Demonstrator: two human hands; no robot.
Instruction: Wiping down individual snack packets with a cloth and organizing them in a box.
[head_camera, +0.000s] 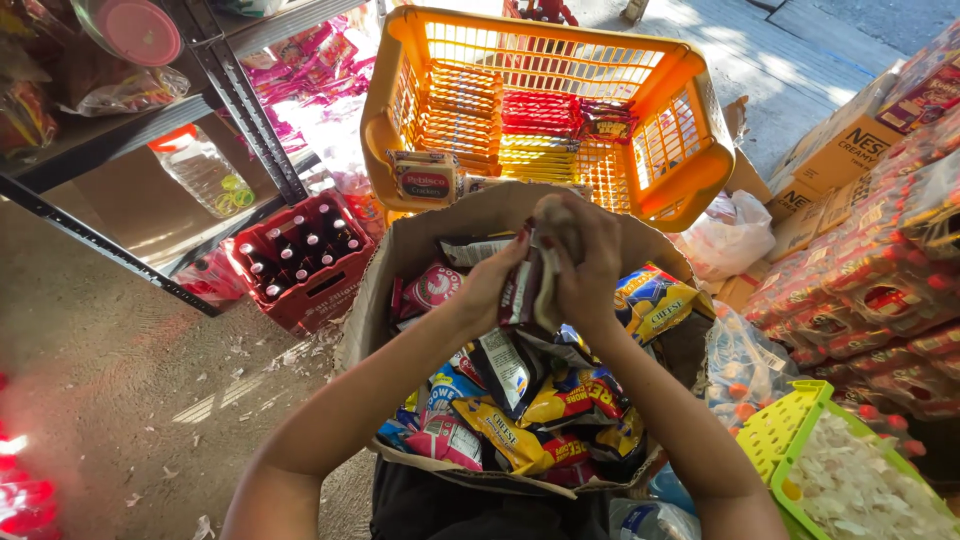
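Both hands meet over the middle of the box (400, 260), raised clear of the snack packs (520, 420) piled inside it. Left hand (497, 283) and right hand (583, 268) are closed on one small bunch of packets (530, 285), dark and white wrappers, pinched between them. The bunch hangs roughly upright, long axis running top to bottom, top end tucked under the right hand's fingers, lower end trailing toward the pile. Left hand grips its left edge, thumb side up; right hand wraps over the top and right side. Neither hand is nearer: both are touching it.

The orange basket (690, 170) lies straight ahead, just beyond the box's far rim, tilted with its open side toward the person. A few red packs and a cracker pack (425, 180) already sit in or at it. From the hands, the basket is forward and slightly up.

Red bottle crate (320, 290) stands left of the box on the floor. Green tray (790, 430) sits at lower right, near the right forearm.
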